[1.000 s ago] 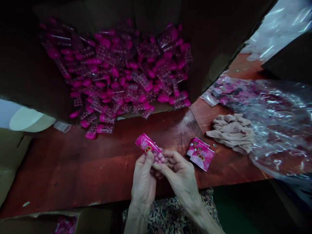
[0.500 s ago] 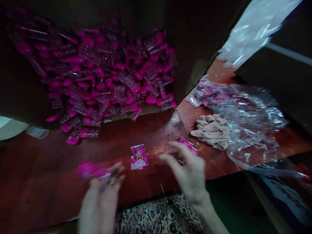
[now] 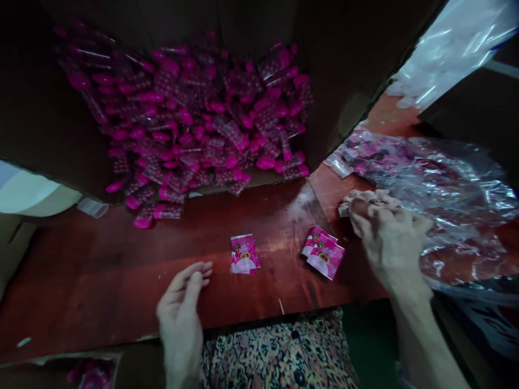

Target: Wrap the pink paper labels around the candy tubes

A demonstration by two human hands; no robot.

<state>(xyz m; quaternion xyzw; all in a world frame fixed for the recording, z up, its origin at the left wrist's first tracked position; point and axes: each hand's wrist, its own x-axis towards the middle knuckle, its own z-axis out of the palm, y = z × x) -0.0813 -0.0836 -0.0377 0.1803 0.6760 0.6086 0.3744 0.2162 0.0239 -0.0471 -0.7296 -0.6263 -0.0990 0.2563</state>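
Note:
My left hand [image 3: 182,302] hovers over the front of the red-brown table [image 3: 198,227], empty, its fingers loosely bent and the thumb a little apart. To its right lies a pink printed sachet [image 3: 244,253] with a pale lower edge. Two overlapping sachets of the same print [image 3: 323,253] rest farther right. My right hand [image 3: 387,232] is on a crumpled beige cloth [image 3: 348,201], with its fingers closed into the folds. Part of the cloth is hidden under that hand.
Behind, a large dark carton [image 3: 336,81] lies with its open side facing me, heaped with clear pink-capped tubes of small beads [image 3: 194,129]. A clear plastic bag [image 3: 454,194] with pink sachets spreads at right. A small clear cup [image 3: 92,207] stands left; another box [image 3: 121,356] is below.
The pink object in my left hand is gone from it. My right hand has moved right, from beside the sachets onto the cloth. The view has shifted slightly left.

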